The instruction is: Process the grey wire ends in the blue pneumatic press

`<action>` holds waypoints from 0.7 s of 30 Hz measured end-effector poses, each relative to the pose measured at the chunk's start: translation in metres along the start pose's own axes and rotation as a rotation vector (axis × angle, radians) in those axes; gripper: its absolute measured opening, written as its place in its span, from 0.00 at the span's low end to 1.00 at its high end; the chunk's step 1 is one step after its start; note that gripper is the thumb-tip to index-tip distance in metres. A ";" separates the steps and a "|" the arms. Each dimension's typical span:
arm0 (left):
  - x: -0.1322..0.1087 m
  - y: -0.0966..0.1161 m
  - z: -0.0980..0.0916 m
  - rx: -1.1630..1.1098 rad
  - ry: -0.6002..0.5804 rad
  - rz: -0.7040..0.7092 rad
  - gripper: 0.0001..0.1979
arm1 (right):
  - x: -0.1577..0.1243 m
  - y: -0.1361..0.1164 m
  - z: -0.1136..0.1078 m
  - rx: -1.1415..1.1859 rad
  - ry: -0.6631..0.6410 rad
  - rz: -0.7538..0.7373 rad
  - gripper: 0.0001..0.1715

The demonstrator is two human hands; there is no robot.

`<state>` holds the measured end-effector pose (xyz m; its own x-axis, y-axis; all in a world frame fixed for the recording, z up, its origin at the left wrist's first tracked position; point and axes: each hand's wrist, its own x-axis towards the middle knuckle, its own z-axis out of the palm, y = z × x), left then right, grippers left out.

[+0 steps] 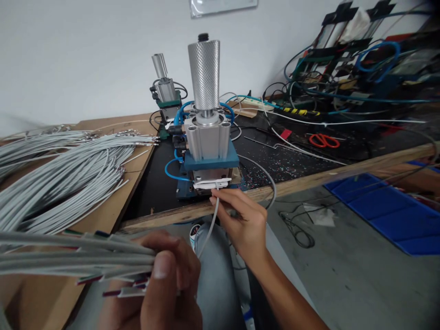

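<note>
My left hand (165,279) is closed around a bundle of grey cables (85,259) at the lower left. Coloured inner wires show at several of the cable ends. My right hand (242,222) pinches a single grey cable (213,220) between thumb and fingers. That cable's upper end meets the white-padded front slot (212,183) of a pneumatic press (209,140) with a knurled metal cylinder on top. Whether its tip sits inside the slot is hidden. From there the cable hangs down over my lap.
Piles of grey cables (79,178) lie on cardboard to the left. A second, smaller press (165,89) stands behind. Orange-handled scissors (324,140), metal rods and coloured scraps lie on the black bench at right. A blue panel (385,213) is below the wooden edge.
</note>
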<state>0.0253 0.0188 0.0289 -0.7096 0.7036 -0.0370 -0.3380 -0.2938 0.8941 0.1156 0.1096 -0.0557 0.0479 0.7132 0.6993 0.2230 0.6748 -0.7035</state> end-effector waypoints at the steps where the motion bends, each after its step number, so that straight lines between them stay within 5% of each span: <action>1: -0.001 0.000 0.001 -0.001 0.015 -0.007 0.17 | 0.000 0.000 -0.001 -0.002 -0.001 0.005 0.13; 12: 0.007 -0.001 -0.004 -0.040 -0.046 0.008 0.11 | 0.002 0.001 -0.001 0.017 -0.005 0.013 0.13; 21: -0.002 0.005 0.009 -0.044 0.020 -0.029 0.11 | 0.002 0.001 -0.001 0.020 0.007 -0.004 0.13</action>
<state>0.0306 0.0220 0.0372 -0.7111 0.6994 -0.0717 -0.3848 -0.3019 0.8722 0.1166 0.1118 -0.0545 0.0542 0.7091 0.7031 0.2035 0.6815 -0.7030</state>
